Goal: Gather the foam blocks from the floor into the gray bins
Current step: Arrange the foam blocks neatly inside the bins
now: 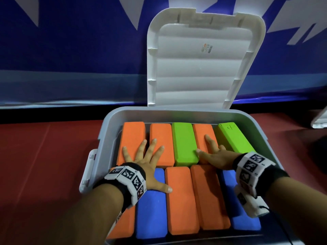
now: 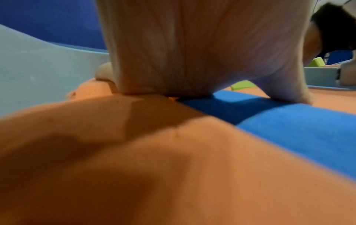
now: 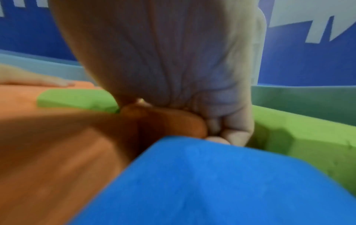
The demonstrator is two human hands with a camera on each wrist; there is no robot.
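The gray bin (image 1: 177, 110) sits on the floor with its white lid (image 1: 200, 59) standing open at the back. Orange, green and blue foam blocks fill it in two rows. My left hand (image 1: 141, 161) lies flat with fingers spread over two orange blocks (image 1: 132, 137) at the back left; its thumb reaches a front orange block (image 1: 182, 200). My right hand (image 1: 215, 154) is on the back orange block (image 1: 201, 131): index finger straight on top, thumb at the green block (image 1: 184, 142), other fingers curled over its right edge beside another green block (image 1: 233, 138).
Red floor mat (image 1: 44, 165) surrounds the bin, with a blue wall (image 1: 70, 50) behind. A white latch (image 1: 88, 172) sticks out on the bin's left side. Part of another white object (image 1: 320, 119) shows at the right edge. Blue blocks (image 1: 152, 209) lie in the front row.
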